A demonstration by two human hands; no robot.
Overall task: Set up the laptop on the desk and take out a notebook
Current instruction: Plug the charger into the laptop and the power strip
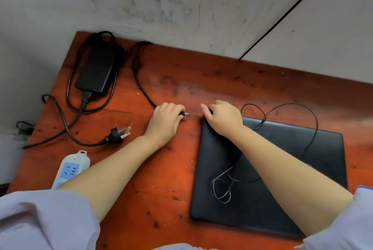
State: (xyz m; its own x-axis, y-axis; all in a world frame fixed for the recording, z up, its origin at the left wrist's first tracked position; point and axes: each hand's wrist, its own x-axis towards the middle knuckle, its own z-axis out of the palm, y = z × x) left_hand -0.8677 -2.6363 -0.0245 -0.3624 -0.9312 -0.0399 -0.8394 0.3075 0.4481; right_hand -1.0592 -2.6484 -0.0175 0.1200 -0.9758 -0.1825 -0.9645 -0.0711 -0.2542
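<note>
A closed black laptop (282, 179) lies flat on the red-brown wooden desk (171, 179), right of centre. My left hand (165, 120) is shut on the charger's barrel connector (184, 114), whose metal tip points right toward the laptop's far left corner. My right hand (224, 118) rests on that corner, fingers curled over the edge. A thin black cable (224, 189) lies looped on the lid. The black power brick (94, 68) sits at the desk's far left. No notebook is in view.
The brick's mains plug (119, 135) lies loose on the desk, left of my left forearm. A white and blue power strip (70, 167) sits near the desk's left edge. A grey scuffed wall (181, 7) backs the desk.
</note>
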